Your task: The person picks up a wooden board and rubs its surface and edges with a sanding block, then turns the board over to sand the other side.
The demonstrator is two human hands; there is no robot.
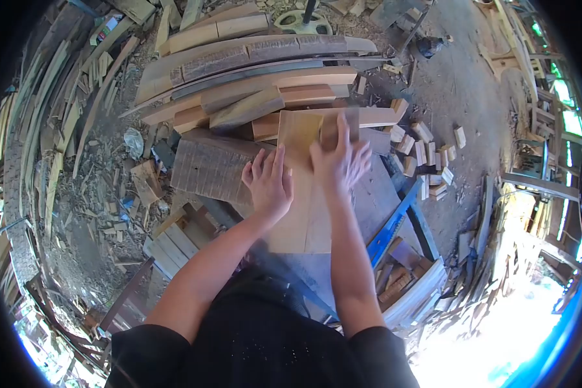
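A pale, flat wooden board [302,223] lies in front of me on the work surface. My left hand [269,184] rests at its left edge, fingers stretched out and slightly apart, with nothing in them. Toward the board's far end, my right hand [343,161] is around a small brown block [330,129]. Its thumb is on the left side and the index finger points forward over the top. Motion blurs the block, and the hand hides part of it. A yellowish patch [308,126] shows on the board left of the block.
Long timber pieces [239,84] are stacked beyond the board. A thick grooved wooden block [207,165] sits left. Several small cut blocks [427,152] lie on the ground at right. A blue-bladed handsaw [394,223] is near my right forearm. Scrap wood [84,84] covers the left floor.
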